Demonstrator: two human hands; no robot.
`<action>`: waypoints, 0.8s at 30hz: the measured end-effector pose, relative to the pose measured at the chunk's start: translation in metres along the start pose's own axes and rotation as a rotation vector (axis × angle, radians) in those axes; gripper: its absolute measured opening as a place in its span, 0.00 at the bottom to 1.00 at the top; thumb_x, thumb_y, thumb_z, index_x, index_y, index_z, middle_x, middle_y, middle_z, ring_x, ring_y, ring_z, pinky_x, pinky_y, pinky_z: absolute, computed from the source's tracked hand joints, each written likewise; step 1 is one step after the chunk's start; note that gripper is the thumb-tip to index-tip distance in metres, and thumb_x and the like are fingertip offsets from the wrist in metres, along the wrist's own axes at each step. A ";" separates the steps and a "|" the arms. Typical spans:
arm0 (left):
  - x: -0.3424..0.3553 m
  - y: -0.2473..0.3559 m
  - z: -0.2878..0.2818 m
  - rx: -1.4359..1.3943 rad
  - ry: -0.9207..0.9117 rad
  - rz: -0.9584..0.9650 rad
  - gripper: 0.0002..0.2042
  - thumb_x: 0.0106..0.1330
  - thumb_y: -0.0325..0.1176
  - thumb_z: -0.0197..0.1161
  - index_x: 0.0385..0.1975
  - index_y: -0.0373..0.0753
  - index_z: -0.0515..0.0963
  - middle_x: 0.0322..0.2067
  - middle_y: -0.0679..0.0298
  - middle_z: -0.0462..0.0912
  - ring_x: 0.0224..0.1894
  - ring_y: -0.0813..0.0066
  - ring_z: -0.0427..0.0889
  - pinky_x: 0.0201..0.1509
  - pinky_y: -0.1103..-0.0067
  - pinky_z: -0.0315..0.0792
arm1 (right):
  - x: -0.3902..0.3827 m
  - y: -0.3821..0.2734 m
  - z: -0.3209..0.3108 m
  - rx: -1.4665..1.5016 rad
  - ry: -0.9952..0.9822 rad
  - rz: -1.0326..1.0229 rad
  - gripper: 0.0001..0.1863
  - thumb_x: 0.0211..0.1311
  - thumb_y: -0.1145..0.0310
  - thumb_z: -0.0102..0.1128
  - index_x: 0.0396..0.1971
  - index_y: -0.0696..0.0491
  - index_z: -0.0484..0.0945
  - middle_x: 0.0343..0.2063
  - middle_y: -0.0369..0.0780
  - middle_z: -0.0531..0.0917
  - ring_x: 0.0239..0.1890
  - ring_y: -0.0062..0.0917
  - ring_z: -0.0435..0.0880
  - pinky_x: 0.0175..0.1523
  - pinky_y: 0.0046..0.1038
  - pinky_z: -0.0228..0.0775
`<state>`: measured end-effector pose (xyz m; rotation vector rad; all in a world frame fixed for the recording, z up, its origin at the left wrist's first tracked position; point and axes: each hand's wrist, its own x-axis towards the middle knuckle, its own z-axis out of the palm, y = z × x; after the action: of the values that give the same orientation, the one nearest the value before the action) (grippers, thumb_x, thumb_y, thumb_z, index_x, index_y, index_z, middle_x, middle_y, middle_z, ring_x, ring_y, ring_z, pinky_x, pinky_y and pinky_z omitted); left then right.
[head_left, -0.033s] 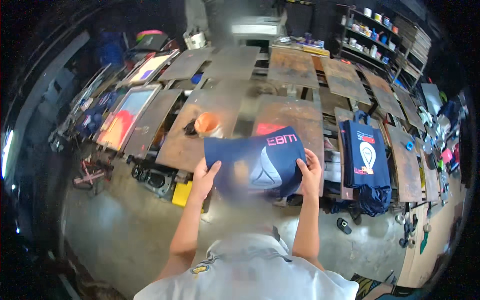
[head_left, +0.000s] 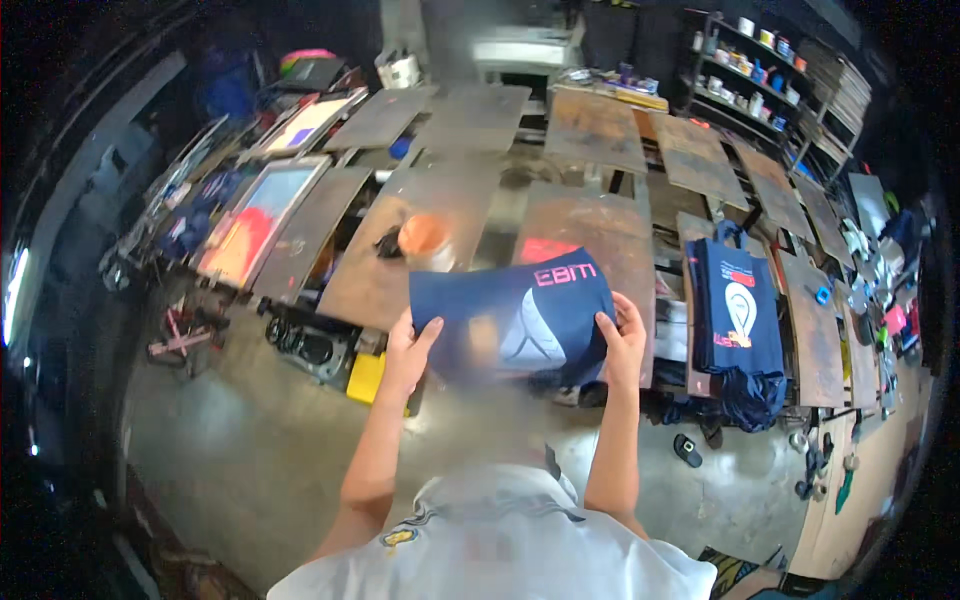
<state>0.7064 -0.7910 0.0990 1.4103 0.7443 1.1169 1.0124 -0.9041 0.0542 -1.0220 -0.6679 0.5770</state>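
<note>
Between my hands I hold up a navy cloth bag [head_left: 537,340] with a pale drop-shaped print and pink lettering; its handles do not show. My left hand [head_left: 408,352] pinches its left edge, thumb in front. My right hand [head_left: 625,342] grips the right edge the same way. A blurred smear covers part of the cloth's middle. Beyond the bag, on a board, stands a tub [head_left: 427,238] with an orange inside, a dark crumpled rag [head_left: 390,243] beside it. Similar navy bags [head_left: 738,300] lie stacked on a board to my right, one handle loop showing.
Rows of worn flat boards [head_left: 590,215] on frames stretch ahead. Printing screens [head_left: 262,220] lean at the left, and a yellow box [head_left: 367,378] sits under the boards. A sandal [head_left: 687,450] lies on the floor at right. Shelves with jars [head_left: 745,75] stand far right.
The view has shifted slightly, so the boards and tub sit a little farther right in the picture. The bag stays in both hands, its upper right edge bent a little differently.
</note>
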 end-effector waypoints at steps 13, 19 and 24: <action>-0.212 0.033 -0.192 0.133 0.290 0.029 0.26 0.61 0.21 0.65 0.62 0.31 0.69 0.57 0.59 0.75 0.55 0.75 0.76 0.61 0.78 0.69 | -0.180 0.029 0.155 -0.024 -0.269 0.291 0.21 0.61 0.81 0.62 0.55 0.61 0.72 0.46 0.40 0.82 0.48 0.22 0.81 0.56 0.23 0.71; -0.273 0.062 -0.250 0.109 0.395 0.078 0.32 0.57 0.19 0.68 0.63 0.33 0.66 0.56 0.59 0.74 0.55 0.75 0.76 0.60 0.78 0.70 | -0.233 0.039 0.216 -0.031 -0.397 0.282 0.20 0.62 0.81 0.60 0.55 0.60 0.73 0.45 0.39 0.83 0.46 0.21 0.81 0.54 0.23 0.71; -0.287 0.076 -0.298 0.112 0.477 0.096 0.37 0.54 0.16 0.68 0.66 0.32 0.63 0.60 0.58 0.71 0.59 0.72 0.73 0.63 0.77 0.68 | -0.244 0.038 0.276 -0.045 -0.569 0.325 0.21 0.63 0.79 0.62 0.55 0.60 0.72 0.44 0.39 0.83 0.46 0.20 0.81 0.54 0.20 0.71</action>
<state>0.3192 -0.9541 0.0872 1.2926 1.0975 1.5327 0.6421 -0.9037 0.0629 -1.0194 -1.0236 1.1655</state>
